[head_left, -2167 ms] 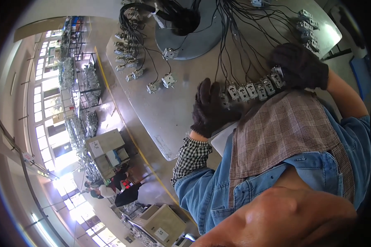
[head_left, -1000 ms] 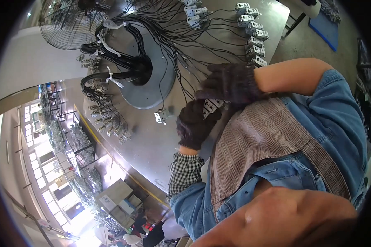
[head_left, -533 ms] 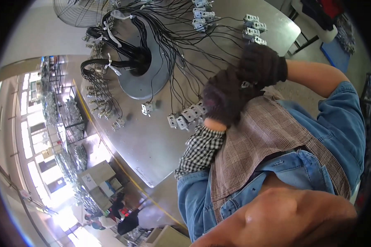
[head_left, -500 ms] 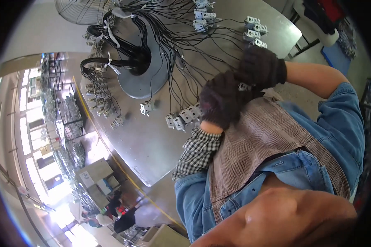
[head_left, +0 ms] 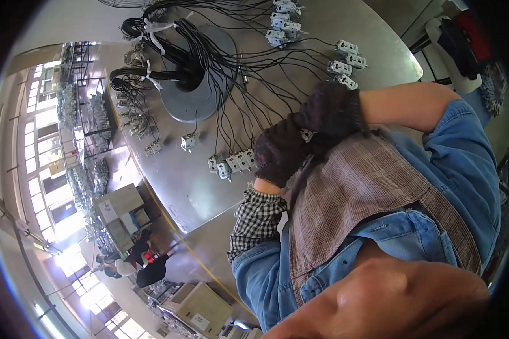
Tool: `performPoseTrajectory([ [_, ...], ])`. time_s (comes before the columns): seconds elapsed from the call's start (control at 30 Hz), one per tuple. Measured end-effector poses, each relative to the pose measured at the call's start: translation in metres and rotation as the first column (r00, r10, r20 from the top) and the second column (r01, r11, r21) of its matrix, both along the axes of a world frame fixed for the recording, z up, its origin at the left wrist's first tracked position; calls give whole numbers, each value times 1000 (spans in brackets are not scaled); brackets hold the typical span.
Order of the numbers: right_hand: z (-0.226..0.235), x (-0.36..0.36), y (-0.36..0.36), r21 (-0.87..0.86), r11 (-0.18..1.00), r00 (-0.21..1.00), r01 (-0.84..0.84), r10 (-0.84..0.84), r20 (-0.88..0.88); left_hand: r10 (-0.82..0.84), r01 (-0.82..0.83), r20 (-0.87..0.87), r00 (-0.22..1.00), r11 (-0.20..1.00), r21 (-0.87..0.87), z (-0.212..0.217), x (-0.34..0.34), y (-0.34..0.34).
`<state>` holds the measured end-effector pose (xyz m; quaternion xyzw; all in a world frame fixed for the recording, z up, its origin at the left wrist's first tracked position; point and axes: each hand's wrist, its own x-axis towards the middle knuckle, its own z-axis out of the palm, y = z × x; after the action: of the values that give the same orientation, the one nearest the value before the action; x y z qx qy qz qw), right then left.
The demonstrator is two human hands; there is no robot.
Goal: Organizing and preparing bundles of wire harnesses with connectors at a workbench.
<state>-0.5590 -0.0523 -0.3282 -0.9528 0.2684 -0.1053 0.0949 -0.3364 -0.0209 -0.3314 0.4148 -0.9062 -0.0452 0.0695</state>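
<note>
A small metal box (head_left: 306,135) shows between the left hand (head_left: 278,153) and the right hand (head_left: 331,110), at the left's two o'clock; whether either gloved grip is clenched on it cannot be told. On the worktop (head_left: 206,195), a row of metal boxes (head_left: 237,163) lies just beside the left hand, at nine o'clock

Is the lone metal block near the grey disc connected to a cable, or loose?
Apparently connected: a thin black cable reaches the metal block.

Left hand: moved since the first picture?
Yes, to the right: against the lower table corner, the left hand now sits farther right, close beside the right hand.
</note>
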Motion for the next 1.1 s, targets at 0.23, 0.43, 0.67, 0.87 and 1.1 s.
performPoseTrajectory([
  [0.23, 26, -38, -13, 182, 983, 989, -16, 42, -140, 12, -22, 56, 998, 984, 178, 22, -6, -3],
  [0.43, -23, -92, -19, -217, 972, 974, 90, -40, 224, 45, -57, -160, 986, 995, -76, 32, -37, 17],
  [0.67, -2, -92, -26, -224, 970, 990, -96, 116, 76, 295, -297, 54, 954, 954, 37, 25, -70, 36],
  [0.87, -32, -122, -53, -163, 966, 972, -202, 219, 91, 322, -328, -147, 935, 945, -14, 29, -120, 29],
  [1.1, -22, -109, -47, -525, 821, 940, -224, 325, 107, 332, -342, -126, 935, 937, -72, 13, -126, 32],
])
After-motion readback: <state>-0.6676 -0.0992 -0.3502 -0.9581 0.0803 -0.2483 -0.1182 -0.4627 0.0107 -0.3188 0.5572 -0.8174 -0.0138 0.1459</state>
